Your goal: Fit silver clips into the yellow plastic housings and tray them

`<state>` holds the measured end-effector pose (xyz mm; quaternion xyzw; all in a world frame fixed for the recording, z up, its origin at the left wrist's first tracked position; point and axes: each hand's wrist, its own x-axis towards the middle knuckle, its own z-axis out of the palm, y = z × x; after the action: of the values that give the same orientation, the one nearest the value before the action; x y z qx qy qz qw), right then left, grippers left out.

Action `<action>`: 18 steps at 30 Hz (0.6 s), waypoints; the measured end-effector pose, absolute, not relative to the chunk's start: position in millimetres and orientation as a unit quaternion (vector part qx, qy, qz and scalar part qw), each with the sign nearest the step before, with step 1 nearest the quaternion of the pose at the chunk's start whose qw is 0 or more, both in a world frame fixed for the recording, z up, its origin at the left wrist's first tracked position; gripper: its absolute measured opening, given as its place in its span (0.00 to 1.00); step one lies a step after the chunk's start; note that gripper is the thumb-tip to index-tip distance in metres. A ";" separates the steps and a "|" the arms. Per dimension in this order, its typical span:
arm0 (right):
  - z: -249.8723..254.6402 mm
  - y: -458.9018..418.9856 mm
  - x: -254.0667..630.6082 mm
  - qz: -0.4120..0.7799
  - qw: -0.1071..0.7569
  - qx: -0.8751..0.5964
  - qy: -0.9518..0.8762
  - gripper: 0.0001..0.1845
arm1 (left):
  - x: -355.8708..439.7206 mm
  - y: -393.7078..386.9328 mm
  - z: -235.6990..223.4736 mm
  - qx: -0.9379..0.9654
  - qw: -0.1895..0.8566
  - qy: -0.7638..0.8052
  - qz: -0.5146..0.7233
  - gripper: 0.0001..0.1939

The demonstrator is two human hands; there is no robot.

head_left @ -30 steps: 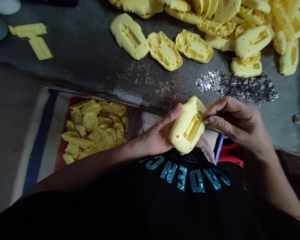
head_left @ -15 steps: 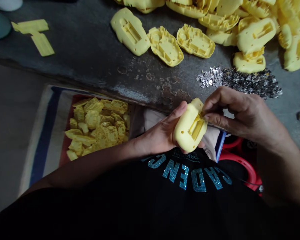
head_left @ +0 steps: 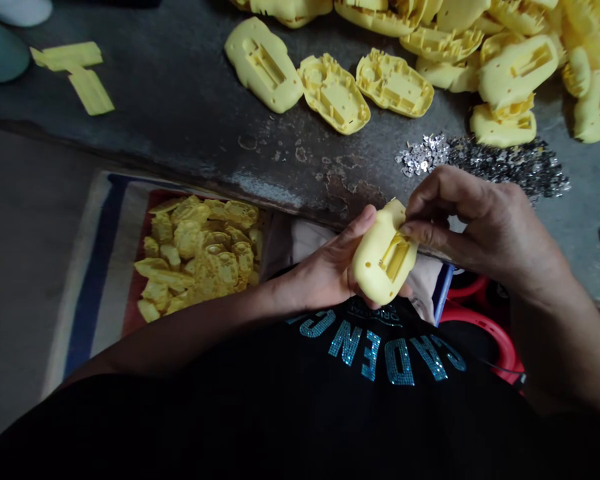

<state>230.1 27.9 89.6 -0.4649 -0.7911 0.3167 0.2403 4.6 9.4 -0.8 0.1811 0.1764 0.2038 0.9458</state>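
The left hand's [head_left: 325,272] grip holds the yellow plastic shell [head_left: 372,268] beside the near edge of the table [head_left: 190,127]. The right hand's [head_left: 485,217] grip is narrow at the shell's slot [head_left: 396,260]; whether it closes on anything, I cannot tell. Best keep the shell braced and fingertip pressure gentle.

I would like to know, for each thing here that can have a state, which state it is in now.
Left hand: closed around the held shell.
Held shell: tilted, outer side up, slot uncovered.
Right hand: fingertips at the slot's upper end; anything between them is hidden.
Leftmost table shell: outer side up.
Two neighbouring shells: inner side up.
Metal pieces: loose, heaped.
Flat yellow strips: lying, touching.
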 end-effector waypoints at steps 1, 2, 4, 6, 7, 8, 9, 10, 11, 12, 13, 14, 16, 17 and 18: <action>89.3 26.9 229.3 0.315 0.240 -0.470 -0.789 0.05 | 4.2 9.6 -1.7 0.176 0.948 0.170 0.204 0.41; 88.7 25.9 228.5 0.312 0.242 -0.476 -0.786 0.06 | 3.8 9.8 -2.6 0.171 0.949 0.165 0.205 0.40; 87.0 23.7 227.0 0.303 0.253 -0.485 -0.780 0.07 | 2.8 10.0 -4.1 0.158 0.951 0.159 0.211 0.38; 84.5 20.7 226.1 0.293 0.269 -0.489 -0.776 0.08 | 1.4 10.2 -5.2 0.148 0.953 0.160 0.211 0.35; 83.1 18.7 226.1 0.291 0.278 -0.490 -0.774 0.08 | 0.6 10.2 -5.8 0.145 0.954 0.160 0.209 0.34; 81.6 16.4 226.4 0.289 0.288 -0.490 -0.770 0.09 | -0.2 10.3 -6.2 0.143 0.955 0.160 0.207 0.34; 79.9 13.8 227.0 0.289 0.302 -0.489 -0.765 0.09 | -1.0 10.2 -6.5 0.142 0.955 0.161 0.207 0.34; 77.9 11.1 228.1 0.290 0.318 -0.490 -0.758 0.09 | -1.7 10.0 -6.5 0.141 0.955 0.161 0.207 0.36; 75.6 8.6 229.4 0.290 0.336 -0.491 -0.750 0.09 | -2.1 9.5 -6.1 0.143 0.954 0.164 0.208 0.37; 72.9 6.6 231.1 0.290 0.351 -0.493 -0.741 0.09 | -2.2 8.6 -5.2 0.147 0.952 0.166 0.210 0.38; 69.8 5.2 233.0 0.292 0.362 -0.495 -0.733 0.08 | -1.8 7.4 -3.8 0.153 0.950 0.172 0.213 0.38; 66.5 4.7 235.1 0.300 0.366 -0.495 -0.729 0.08 | -1.0 5.8 -2.1 0.162 0.945 0.182 0.219 0.38; 59.5 6.2 238.9 0.327 0.355 -0.488 -0.727 0.10 | 1.7 1.9 1.5 0.188 0.923 0.225 0.251 0.38; 56.4 7.8 240.4 0.345 0.347 -0.479 -0.729 0.14 | 3.2 -0.1 3.0 0.206 0.906 0.251 0.272 0.39; 53.6 9.5 241.3 0.360 0.340 -0.468 -0.732 0.18 | 4.4 -2.1 4.1 0.227 0.887 0.276 0.292 0.41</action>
<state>241.3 9.5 53.6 -0.4677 -0.7325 0.3596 0.3397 4.4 -2.1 4.1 0.2275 0.2763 0.2920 0.8869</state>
